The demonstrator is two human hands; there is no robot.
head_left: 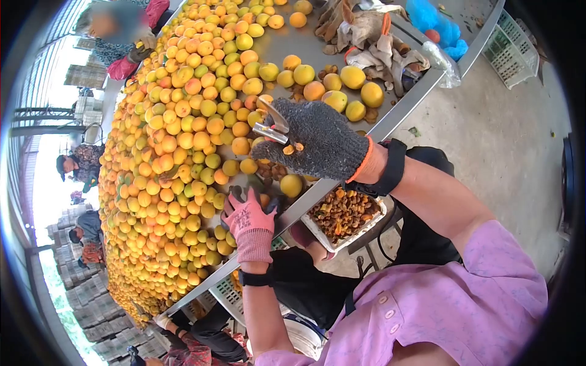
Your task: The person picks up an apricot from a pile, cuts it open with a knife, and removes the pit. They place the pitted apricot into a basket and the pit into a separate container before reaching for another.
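- Head view: gloved right hand [320, 140] had fingers curled around a metal tool [270, 133], which jutted past them above the bench [285, 47].
- Left hand [249, 224] had fingers parted around an orange fruit [264, 200]; grip unclear.

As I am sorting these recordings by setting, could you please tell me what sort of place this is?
Probably a fruit-processing shed: fruit is heaped across a metal table, another person is beside it, and a tray below its edge holds what look like scraps.
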